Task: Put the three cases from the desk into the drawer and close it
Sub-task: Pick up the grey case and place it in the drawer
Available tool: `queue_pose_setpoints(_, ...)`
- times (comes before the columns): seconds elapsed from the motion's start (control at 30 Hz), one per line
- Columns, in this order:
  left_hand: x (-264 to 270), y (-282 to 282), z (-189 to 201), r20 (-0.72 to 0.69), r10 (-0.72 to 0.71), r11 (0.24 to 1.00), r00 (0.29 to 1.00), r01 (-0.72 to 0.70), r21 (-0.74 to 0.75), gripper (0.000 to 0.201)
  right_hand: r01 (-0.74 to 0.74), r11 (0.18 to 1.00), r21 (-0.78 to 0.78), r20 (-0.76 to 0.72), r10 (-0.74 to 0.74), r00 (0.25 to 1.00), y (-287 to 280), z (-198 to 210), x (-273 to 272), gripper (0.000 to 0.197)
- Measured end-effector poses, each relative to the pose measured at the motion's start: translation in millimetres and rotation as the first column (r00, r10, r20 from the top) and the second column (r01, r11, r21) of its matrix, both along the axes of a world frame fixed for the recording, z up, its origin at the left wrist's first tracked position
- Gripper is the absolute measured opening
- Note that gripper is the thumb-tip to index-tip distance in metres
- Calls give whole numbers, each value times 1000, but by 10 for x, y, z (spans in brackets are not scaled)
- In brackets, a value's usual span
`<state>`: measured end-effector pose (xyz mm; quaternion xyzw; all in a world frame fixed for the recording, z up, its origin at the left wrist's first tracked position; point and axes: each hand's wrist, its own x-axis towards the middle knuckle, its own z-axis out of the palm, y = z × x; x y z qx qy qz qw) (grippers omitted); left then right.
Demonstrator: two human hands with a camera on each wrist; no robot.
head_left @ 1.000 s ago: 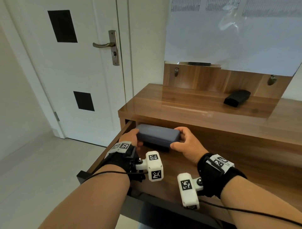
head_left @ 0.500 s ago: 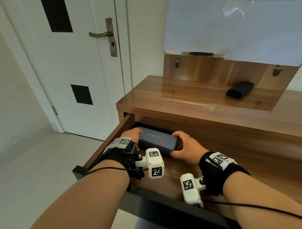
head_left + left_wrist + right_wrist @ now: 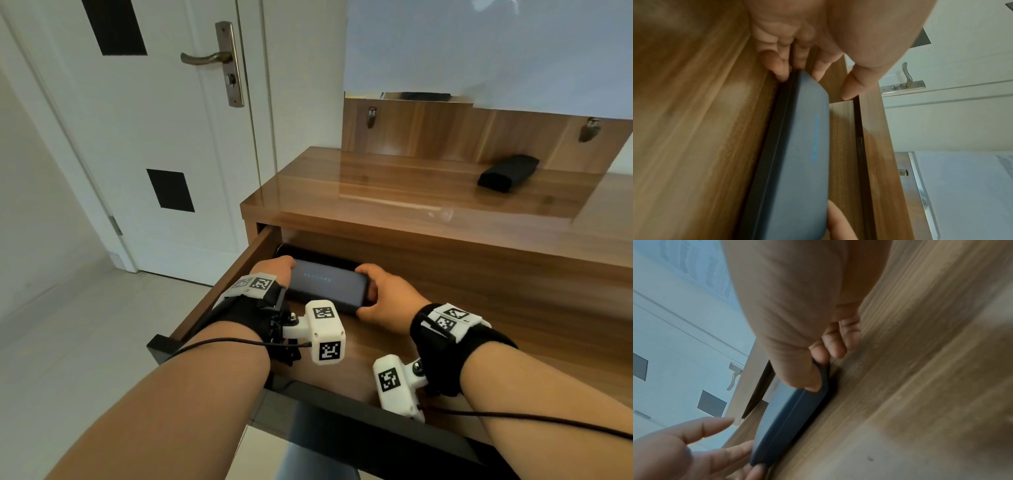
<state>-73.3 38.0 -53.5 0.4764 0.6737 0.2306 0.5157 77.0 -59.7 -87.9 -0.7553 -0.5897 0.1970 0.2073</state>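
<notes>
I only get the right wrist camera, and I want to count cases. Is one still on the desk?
Observer: Yes. One black case lies on the desk, far right, by the back panel.
Operator: Is there anything on top of the grey one?
Observer: A row of blue letters runs along the lid of the grey case. They are too blurred to read.
Operator: Is the drawer open a lot?
Observer: The drawer is pulled well out, and the grey case sits near its back left corner.
</notes>
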Motion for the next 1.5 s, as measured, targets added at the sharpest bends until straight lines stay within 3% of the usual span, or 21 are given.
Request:
queue_pose_setpoints(0.23, 46, 19, -50, -246, -19, 979, 969, 68, 193, 40, -19, 1000, 13, -106, 21, 994, 6, -54, -6, 71)
queue_pose_setpoints(0.37, 12, 33, -115, -110, -141, 961, 984, 163, 223, 41, -55, 998, 2, -123, 55, 991, 10, -54, -34, 65)
queue_pose_setpoints(0.53, -3, 38, -126, 47, -132, 966, 990, 118, 231, 41, -39, 999, 11, -129, 41, 991, 16, -50, -20, 60)
queue_pose_setpoints(0.57, -9, 28, -126, 68, -132, 967, 989, 113, 226, 36, -37, 999, 12, -130, 38, 991, 18, -52, -20, 58)
queue_pose_setpoints(0.63, 3, 13, -107, 89, -129, 975, 988, 110, 192, 8, -34, 999, 8, -129, 35, 991, 23, -53, -14, 54)
queue_pose_setpoints(0.73, 8, 38, -116, -11, -145, 972, 989, 144, 186, 30, -31, 999, -7, -120, 30, 992, 40, -64, -6, 53)
queue_pose_setpoints(0.9, 9, -11, -39, -398, -181, 919, 899, 299, 257, 36, -26, 999, -26, -137, 22, 990, 52, -60, 3, 53)
queue_pose_setpoints(1.03, 68, -10, -29, -500, -185, 915, 846, 334, 227, 40, -74, 996, -48, -124, 67, 990, 47, -39, -29, 49)
queue_pose_setpoints(1.23, 90, 38, -82, -440, -237, 925, 866, 340, 170, 38, -71, 995, -64, -120, 63, 991, 27, -28, -56, 47)
queue_pose_setpoints(1.33, 11, -34, -27, -245, -287, 940, 926, 322, 116, 14, -57, 998, -11, -103, 56, 993, 23, 4, -70, 21)
queue_pose_setpoints(1.37, -1, -26, -42, -207, -271, 945, 940, 300, 129, 22, -61, 998, -5, -106, 60, 993, 18, 29, -77, 14)
queue_pose_setpoints(1.43, -1, -49, -57, -334, -307, 916, 891, 372, 151, 51, -111, 993, -48, -146, 103, 984, 3, 70, -90, 9)
queue_pose_setpoints(1.5, 3, -80, -49, -281, -276, 915, 919, 341, 214, 58, -180, 976, -122, -154, 160, 975, -24, 89, -110, 12)
